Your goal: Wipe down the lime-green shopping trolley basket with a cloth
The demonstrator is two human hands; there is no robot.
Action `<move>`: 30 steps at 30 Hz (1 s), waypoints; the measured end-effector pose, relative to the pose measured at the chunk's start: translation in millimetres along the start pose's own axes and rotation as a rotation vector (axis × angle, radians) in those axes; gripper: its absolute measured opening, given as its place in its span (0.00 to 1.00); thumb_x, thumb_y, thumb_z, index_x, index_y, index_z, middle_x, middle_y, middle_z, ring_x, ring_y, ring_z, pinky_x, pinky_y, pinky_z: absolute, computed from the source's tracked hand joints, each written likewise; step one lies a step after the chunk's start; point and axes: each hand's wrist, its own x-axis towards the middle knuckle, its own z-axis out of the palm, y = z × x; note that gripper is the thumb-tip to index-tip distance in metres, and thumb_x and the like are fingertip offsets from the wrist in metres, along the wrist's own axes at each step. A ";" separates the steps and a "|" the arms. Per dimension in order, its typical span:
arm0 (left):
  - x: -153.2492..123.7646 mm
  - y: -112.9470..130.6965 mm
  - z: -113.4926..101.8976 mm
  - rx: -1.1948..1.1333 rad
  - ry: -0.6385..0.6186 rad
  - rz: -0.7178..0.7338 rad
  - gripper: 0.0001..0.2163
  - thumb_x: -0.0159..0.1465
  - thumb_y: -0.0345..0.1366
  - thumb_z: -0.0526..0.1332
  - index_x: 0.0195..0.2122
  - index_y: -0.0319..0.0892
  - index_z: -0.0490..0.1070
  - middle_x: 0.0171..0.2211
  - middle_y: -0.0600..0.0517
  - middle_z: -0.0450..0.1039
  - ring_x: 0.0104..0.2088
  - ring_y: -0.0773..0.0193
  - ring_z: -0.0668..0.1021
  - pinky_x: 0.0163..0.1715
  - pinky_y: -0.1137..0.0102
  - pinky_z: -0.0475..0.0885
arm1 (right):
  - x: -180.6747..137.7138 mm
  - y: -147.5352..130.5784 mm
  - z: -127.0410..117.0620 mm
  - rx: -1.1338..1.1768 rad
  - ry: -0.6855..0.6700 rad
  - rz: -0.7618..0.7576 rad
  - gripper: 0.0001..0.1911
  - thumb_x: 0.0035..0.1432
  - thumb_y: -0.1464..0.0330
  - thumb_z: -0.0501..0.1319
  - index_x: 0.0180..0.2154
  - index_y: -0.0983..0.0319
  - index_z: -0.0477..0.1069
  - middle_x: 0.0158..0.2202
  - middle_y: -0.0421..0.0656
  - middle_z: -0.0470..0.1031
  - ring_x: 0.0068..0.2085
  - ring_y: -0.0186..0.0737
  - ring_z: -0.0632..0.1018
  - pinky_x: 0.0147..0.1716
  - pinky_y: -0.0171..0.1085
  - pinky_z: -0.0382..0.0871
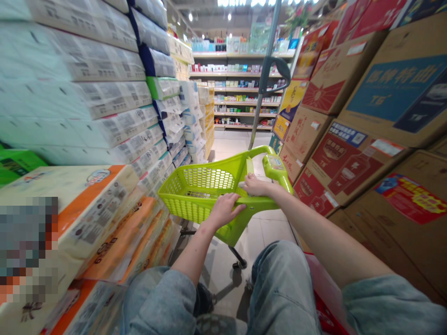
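Note:
A lime-green plastic shopping cart stands in the aisle in front of my knees, its basket pointing left. My left hand rests over the near rim of the basket, fingers curled across the edge. Further along, my right hand is at the cart's handle end, beside an upright green panel. Its fingers are closed near a small whitish piece, which my hand partly covers; I cannot make out what it is. The green handle, with a label on it, lies beyond my right wrist. Inside the basket I see bare perforated walls.
Stacked tissue packs line the left, with orange-and-cream packs nearer. Cardboard cartons rise on the right. A grey pole with a loop handle stands behind the cart. Stocked shelves close the far end.

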 end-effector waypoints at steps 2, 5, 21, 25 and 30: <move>0.5 -2.8 0.0 -0.003 0.001 -0.008 0.14 0.65 0.48 0.51 0.41 0.42 0.67 0.38 0.48 0.72 0.41 0.57 0.73 0.41 0.64 0.66 | -2.9 2.7 -5.3 0.033 -0.018 0.019 0.22 0.63 0.69 0.47 0.56 0.70 0.64 0.60 0.60 0.61 0.62 0.51 0.62 0.56 0.45 0.59; 1.6 -5.7 -0.3 0.010 -0.006 -0.026 0.14 0.65 0.48 0.52 0.41 0.43 0.67 0.39 0.48 0.72 0.41 0.58 0.72 0.41 0.64 0.66 | -8.0 4.0 -9.2 -0.028 0.022 0.000 0.21 0.63 0.67 0.50 0.55 0.69 0.65 0.59 0.59 0.62 0.62 0.50 0.61 0.56 0.43 0.58; 13.2 -14.8 -13.3 -0.048 -0.178 -0.012 0.22 0.62 0.55 0.51 0.40 0.42 0.70 0.38 0.48 0.75 0.39 0.57 0.76 0.36 0.68 0.68 | -5.2 34.8 -3.4 0.385 -0.048 -0.100 0.19 0.56 0.72 0.60 0.50 0.63 0.66 0.35 0.42 0.75 0.29 0.31 0.75 0.28 0.28 0.66; 13.0 -12.8 -18.9 -0.030 -0.233 -0.050 0.24 0.62 0.56 0.49 0.43 0.43 0.71 0.40 0.48 0.76 0.40 0.55 0.76 0.36 0.68 0.68 | 0.2 38.4 -2.2 0.425 0.000 -0.075 0.18 0.52 0.77 0.60 0.47 0.63 0.69 0.32 0.38 0.74 0.27 0.29 0.73 0.26 0.26 0.65; 17.3 -9.1 -28.0 -0.057 -0.303 -0.093 0.31 0.56 0.65 0.48 0.42 0.43 0.72 0.37 0.49 0.77 0.37 0.55 0.76 0.33 0.69 0.67 | 10.1 41.6 4.2 0.528 0.012 -0.059 0.20 0.48 0.79 0.60 0.45 0.63 0.71 0.26 0.34 0.69 0.23 0.26 0.70 0.21 0.24 0.63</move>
